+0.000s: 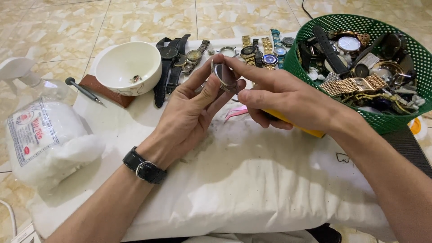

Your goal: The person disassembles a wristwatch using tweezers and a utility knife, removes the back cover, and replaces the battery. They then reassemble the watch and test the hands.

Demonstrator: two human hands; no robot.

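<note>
My left hand (191,112) holds a round metal watch case (224,75) between thumb and fingers, its glass face tilted up. My right hand (288,101) reaches in from the right: the index finger rests on the top rim of the case, while the palm and other fingers grip a yellow-handled tool (299,127). A black watch is strapped on my left wrist (145,166). Both hands hover over a white cloth (252,180).
A white bowl (128,67) with small parts stands at the back left beside a dark-handled pick (83,90). Several watches (193,56) lie in a row behind my hands. A green basket (382,121) full of watches sits right. A bag of cotton (45,139) lies left.
</note>
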